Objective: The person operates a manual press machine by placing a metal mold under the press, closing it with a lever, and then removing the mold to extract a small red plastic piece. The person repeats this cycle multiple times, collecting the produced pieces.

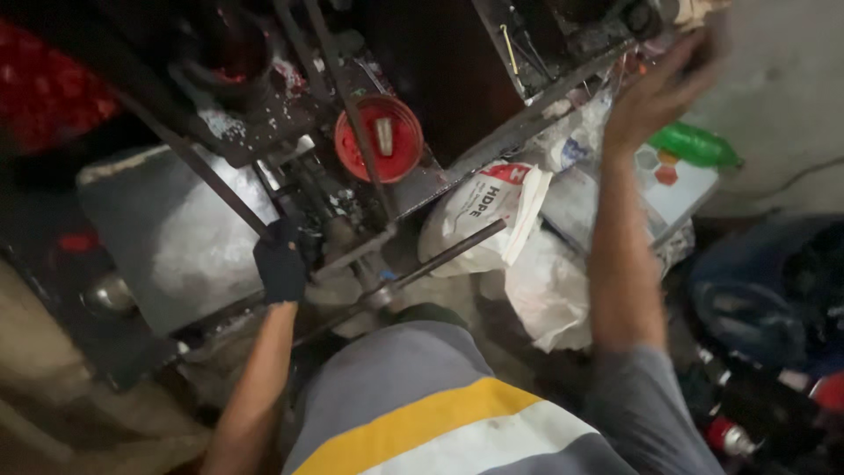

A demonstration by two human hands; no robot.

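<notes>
**A:** Your gloved left hand sits left of centre in the frame, curled shut around a metal part of the machine, where the slanting rods meet. Keep that grip firm and square; the glove looks dark and the metal looks greasy, so I'd judge a slip the main risk.

**B:** And the long lever?

**A:** The dark steel lever runs from the pivot just right of your left hand up toward the white sack at centre. Your fingers are near the pivot, so keep them clear of where the bar swings.

**B:** What about your right hand?

**A:** Your right hand is raised in the upper right of the frame, bare, reaching up at the frame edge of the machine. It is blurred, so I cannot tell whether the fingers are together on something or spread. Steady it before you load the left.

**B:** Anything around to mind?

**A:** The red round cup with a pale piece in it stands above centre, under a thin rod; don't knock it. A green bottle lies at right, and a grey metal plate lies left of your gloved hand.
</notes>
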